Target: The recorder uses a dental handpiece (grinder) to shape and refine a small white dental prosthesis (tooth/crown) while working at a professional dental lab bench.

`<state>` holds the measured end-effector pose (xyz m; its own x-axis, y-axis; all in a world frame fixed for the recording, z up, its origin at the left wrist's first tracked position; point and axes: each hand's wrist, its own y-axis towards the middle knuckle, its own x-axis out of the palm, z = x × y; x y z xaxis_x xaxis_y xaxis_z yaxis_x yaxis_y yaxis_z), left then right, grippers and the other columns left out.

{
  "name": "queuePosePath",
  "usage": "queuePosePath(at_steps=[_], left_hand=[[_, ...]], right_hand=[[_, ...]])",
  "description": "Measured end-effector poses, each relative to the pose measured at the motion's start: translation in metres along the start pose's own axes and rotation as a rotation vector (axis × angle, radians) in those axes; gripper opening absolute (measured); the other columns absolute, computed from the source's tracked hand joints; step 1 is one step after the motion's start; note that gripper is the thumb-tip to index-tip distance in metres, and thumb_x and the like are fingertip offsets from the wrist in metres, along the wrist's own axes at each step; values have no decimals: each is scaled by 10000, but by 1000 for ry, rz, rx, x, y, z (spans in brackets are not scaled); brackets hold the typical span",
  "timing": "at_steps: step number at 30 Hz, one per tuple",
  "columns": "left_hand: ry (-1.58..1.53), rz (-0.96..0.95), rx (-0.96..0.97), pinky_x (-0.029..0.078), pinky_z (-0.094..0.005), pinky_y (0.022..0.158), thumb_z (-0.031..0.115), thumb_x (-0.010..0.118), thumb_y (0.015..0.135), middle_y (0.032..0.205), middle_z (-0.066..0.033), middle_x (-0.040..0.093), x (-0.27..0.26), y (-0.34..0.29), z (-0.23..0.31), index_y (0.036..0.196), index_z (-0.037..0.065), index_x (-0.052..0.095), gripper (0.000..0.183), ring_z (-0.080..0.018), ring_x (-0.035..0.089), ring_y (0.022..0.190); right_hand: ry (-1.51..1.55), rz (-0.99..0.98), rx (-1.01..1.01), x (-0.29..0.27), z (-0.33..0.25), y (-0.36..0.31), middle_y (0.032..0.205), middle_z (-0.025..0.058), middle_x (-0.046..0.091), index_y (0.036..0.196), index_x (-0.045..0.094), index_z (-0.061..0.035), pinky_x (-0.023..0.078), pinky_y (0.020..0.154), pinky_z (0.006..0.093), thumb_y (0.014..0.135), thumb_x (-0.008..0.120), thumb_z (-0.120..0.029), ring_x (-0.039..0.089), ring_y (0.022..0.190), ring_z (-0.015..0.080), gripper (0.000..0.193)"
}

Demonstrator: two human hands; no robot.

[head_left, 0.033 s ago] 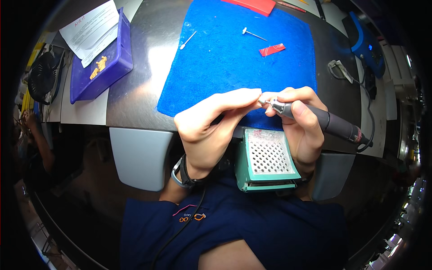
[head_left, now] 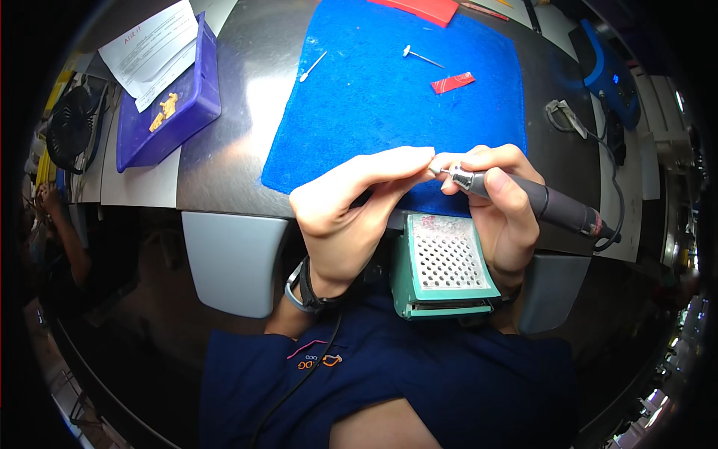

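My right hand [head_left: 502, 202] is wrapped round a dark grey rotary handpiece [head_left: 557, 206], its silver nose and thin bit pointing left. The thumb and fingers of my left hand [head_left: 351, 191] are pinched together right in front of that bit. A small pale piece [head_left: 434, 169] shows at the fingertips, against the end of the bit. Most of it is hidden, and I cannot tell its kind. Both hands are over the near edge of a blue cloth [head_left: 359, 105]. Below them sits a green dust-extraction box [head_left: 404, 277] with a perforated metal top.
A purple tray [head_left: 168, 142] with yellowish pieces [head_left: 163, 112] and a paper sheet [head_left: 149, 52] stands at left. On the cloth lie two thin-shanked bits [head_left: 313, 67] and a red strip [head_left: 453, 83]. A blue control unit [head_left: 609, 78] with a cord is at right.
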<state>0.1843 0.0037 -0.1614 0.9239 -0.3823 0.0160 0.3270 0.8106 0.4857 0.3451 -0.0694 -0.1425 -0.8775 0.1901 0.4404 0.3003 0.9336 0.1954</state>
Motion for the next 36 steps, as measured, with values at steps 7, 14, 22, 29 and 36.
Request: queuePosePath(at_steps=[7, 14, 22, 29, 36], left_hand=[[7, -15, 50, 550, -214, 666, -101, 694, 894, 1030, -178, 754, 1, 1, -6, 1059, -64, 710, 170, -168, 734, 856], [88, -21, -43, 514, -186, 600, -60, 723, 891, 994, -133, 769, 0, 4, 5, 1049, -34, 728, 161, -117, 726, 832], [92, 8, 2, 506, -190, 583, -33, 742, 886, 978, -125, 772, 1, 3, 1, 997, -10, 745, 113, -101, 709, 784], [35, 16, -61, 606, -311, 825, -114, 730, 831, 967, -156, 760, 1, 2, 5, 1009, -46, 753, 192, -218, 748, 901], [45, 14, -24, 561, -256, 703, -71, 734, 860, 972, -146, 765, 1, 2, 3, 988, -29, 745, 135, -166, 731, 845]], right_hand=[[44, 54, 15, 2, -1, 0, 998, 251, 689, 1047, 618, 97, 535, 882, 387, 938, 544, -107, 668, 898, 249, 242], [57, 65, 28, 2, -1, 0, 994, 245, 692, 1035, 619, 92, 537, 880, 384, 937, 545, -102, 669, 899, 246, 229], [-6, 53, -1, 2, 0, 0, 1032, 248, 704, 1028, 635, 85, 541, 866, 380, 938, 549, -97, 666, 897, 235, 221], [-17, 55, 9, 2, 0, 0, 1028, 241, 708, 1017, 641, 83, 546, 856, 373, 937, 544, -98, 671, 902, 232, 221], [-31, 56, 10, 2, -1, 0, 1025, 241, 709, 1015, 641, 82, 549, 852, 371, 938, 540, -100, 671, 904, 229, 222]])
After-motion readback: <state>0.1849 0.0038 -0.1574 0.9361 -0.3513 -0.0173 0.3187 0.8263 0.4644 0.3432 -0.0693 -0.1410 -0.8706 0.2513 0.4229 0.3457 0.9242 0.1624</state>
